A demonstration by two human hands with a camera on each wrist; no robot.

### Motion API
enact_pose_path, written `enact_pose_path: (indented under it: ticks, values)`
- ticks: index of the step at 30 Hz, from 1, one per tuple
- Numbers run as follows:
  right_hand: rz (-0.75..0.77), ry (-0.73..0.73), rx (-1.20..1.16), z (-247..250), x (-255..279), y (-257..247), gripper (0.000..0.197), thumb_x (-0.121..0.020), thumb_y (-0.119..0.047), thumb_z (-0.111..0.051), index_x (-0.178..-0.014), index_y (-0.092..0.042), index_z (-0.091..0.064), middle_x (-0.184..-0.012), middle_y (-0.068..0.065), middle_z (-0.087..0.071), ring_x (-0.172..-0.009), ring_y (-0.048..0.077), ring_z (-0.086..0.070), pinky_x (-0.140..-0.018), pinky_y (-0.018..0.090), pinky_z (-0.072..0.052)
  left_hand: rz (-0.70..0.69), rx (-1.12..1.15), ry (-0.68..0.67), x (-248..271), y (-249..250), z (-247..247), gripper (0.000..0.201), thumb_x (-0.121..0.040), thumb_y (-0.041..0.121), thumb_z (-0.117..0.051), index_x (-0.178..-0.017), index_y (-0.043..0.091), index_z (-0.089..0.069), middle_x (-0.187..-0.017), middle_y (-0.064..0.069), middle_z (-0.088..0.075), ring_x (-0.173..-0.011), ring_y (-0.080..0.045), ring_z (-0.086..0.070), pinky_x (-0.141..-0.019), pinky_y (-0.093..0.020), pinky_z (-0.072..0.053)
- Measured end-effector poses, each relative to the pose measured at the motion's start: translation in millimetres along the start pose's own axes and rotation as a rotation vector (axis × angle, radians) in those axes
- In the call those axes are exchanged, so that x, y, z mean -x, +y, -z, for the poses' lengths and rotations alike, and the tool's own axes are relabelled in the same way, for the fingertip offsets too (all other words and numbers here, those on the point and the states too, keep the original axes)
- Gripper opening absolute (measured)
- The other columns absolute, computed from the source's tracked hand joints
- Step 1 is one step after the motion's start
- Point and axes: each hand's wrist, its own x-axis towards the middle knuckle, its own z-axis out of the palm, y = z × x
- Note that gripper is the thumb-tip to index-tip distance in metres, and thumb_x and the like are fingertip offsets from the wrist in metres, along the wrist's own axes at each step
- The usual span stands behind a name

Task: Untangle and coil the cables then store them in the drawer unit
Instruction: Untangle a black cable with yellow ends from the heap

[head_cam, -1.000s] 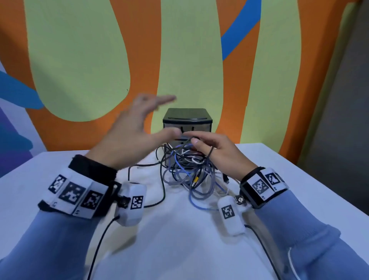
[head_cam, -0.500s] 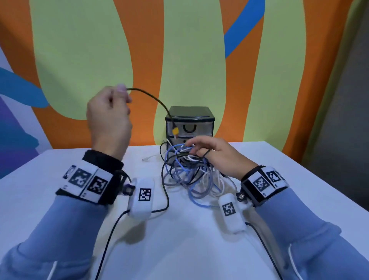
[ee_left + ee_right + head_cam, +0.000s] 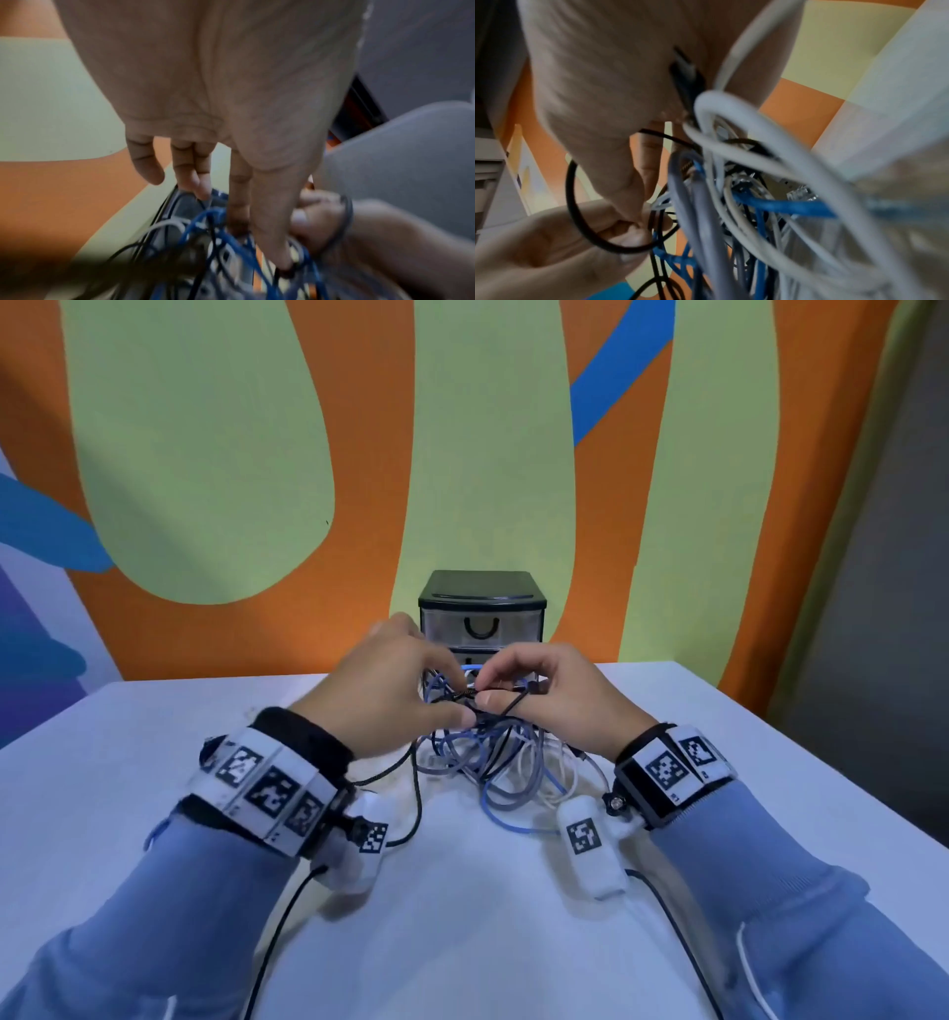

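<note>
A tangle of blue, grey, white and black cables lies on the white table in front of a small black drawer unit, whose drawers are closed. Both hands meet just above the pile. My left hand pinches a black cable between thumb and forefinger. My right hand pinches the same cable close beside it, with a black loop round its fingers. In the right wrist view the black cable curves past my right hand beside the tangle. The left wrist view shows my left hand reaching into the tangle.
The drawer unit stands at the table's far edge against an orange, green and blue painted wall. Black leads from the wrist cameras trail over the near table at the left and the right. A grey surface lies to the right.
My left hand, which held the black cable raised to the left, has come down to the pile. My right hand has lifted from the pile to pinch that cable.
</note>
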Motion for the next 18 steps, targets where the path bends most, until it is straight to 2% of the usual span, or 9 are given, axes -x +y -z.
enact_pose_path:
  ticks: [2, 4, 6, 8, 11, 13, 16, 17, 18]
  values:
    - [0.023, -0.011, -0.037, -0.9, 0.5, -1.0, 0.012, -0.087, -0.016, -0.085, -0.095, -0.015, -0.076, -0.089, 0.002, -0.077, -0.089, 0.024, -0.072, -0.086, 0.036, -0.057, -0.059, -0.062, 0.013, -1.7, 0.8, -7.9, 0.018, -0.088, 0.055, -0.077, -0.096, 0.039, -0.076, -0.101, 0.009, -0.048, -0.102, -0.019, -0.05, -0.086, -0.041, -0.045]
    - [0.046, 0.004, -0.024, -0.9, -0.3, 0.3, 0.018, -0.085, -0.012, -0.087, -0.098, -0.013, -0.074, -0.087, 0.001, -0.072, -0.084, 0.015, -0.066, -0.083, 0.027, -0.054, -0.102, -0.009, 0.101, -2.6, -3.6, -6.6, 0.014, -0.093, 0.049, -0.075, -0.089, 0.036, -0.079, -0.093, 0.014, -0.055, -0.089, -0.015, -0.056, -0.08, -0.043, -0.051]
    - [0.042, -0.012, 0.017, -0.8, -1.5, 3.9, 0.027, -0.084, -0.007, -0.086, -0.105, -0.013, -0.07, -0.092, 0.01, -0.071, -0.083, 0.013, -0.063, -0.082, 0.028, -0.054, -0.122, 0.127, 0.266, -3.7, -9.2, 1.0, 0.014, -0.096, 0.042, -0.075, -0.09, 0.032, -0.081, -0.084, 0.016, -0.067, -0.08, -0.009, -0.061, -0.076, -0.04, -0.054]
    - [-0.037, -0.027, 0.078, 1.6, -1.8, 10.3, 0.033, -0.085, 0.001, -0.081, -0.11, -0.015, -0.067, -0.094, 0.015, -0.071, -0.081, 0.014, -0.064, -0.078, 0.026, -0.056, -0.099, 0.324, 0.509, -3.8, -14.4, 13.5, 0.014, -0.099, 0.037, -0.073, -0.087, 0.031, -0.078, -0.076, 0.018, -0.072, -0.072, -0.005, -0.066, -0.074, -0.032, -0.056]
    - [-0.161, 0.082, 0.259, 10.2, -2.5, 21.8, 0.036, -0.084, 0.01, -0.071, -0.101, -0.023, -0.069, -0.089, 0.006, -0.071, -0.074, 0.012, -0.062, -0.065, 0.015, -0.049, -0.016, 0.725, 0.765, -2.7, -24.1, 34.1, 0.017, -0.102, 0.029, -0.071, -0.096, 0.015, -0.077, -0.073, -0.003, -0.071, -0.063, -0.017, -0.066, -0.069, -0.036, -0.06]
    - [-0.199, 0.17, 0.334, 16.6, -2.8, 23.3, 0.042, -0.081, 0.012, -0.065, -0.095, -0.027, -0.072, -0.087, -0.003, -0.072, -0.074, 0.012, -0.064, -0.062, 0.019, -0.048, 0.015, 0.772, 0.792, 0.2, -31.9, 39.3, 0.024, -0.103, 0.032, -0.069, -0.099, 0.01, -0.077, -0.069, -0.011, -0.061, -0.057, -0.018, -0.055, -0.06, -0.033, -0.051]
    - [-0.231, 0.129, 0.396, 27.0, -2.0, 16.0, 0.046, -0.081, 0.008, -0.064, -0.104, -0.03, -0.074, -0.1, -0.009, -0.074, -0.095, 0.006, -0.065, -0.073, 0.02, -0.052, 0.007, 0.702, 0.742, 1.3, -38.1, 37.2, 0.021, -0.102, 0.037, -0.07, -0.099, 0.019, -0.08, -0.065, -0.01, -0.044, -0.06, -0.026, -0.037, -0.061, -0.036, -0.033]
    - [-0.243, 0.085, 0.39, 31.3, -0.7, 13.0, 0.047, -0.081, 0.005, -0.064, -0.107, -0.033, -0.074, -0.104, -0.012, -0.074, -0.103, 0.01, -0.067, -0.081, 0.024, -0.055, 0.006, 0.717, 0.712, 0.6, -38.1, 36.1, 0.017, -0.103, 0.035, -0.068, -0.101, 0.023, -0.081, -0.067, -0.009, -0.04, -0.063, -0.026, -0.035, -0.063, -0.037, -0.033]
    - [-0.251, 0.048, 0.371, 36.0, 1.3, 10.0, 0.05, -0.081, 0.004, -0.063, -0.108, -0.036, -0.075, -0.106, -0.015, -0.074, -0.104, 0.021, -0.069, -0.086, 0.031, -0.058, 0.008, 0.744, 0.679, -0.1, -37.4, 35.3, 0.016, -0.105, 0.03, -0.065, -0.104, 0.026, -0.081, -0.069, -0.006, -0.039, -0.064, -0.025, -0.035, -0.065, -0.037, -0.036]
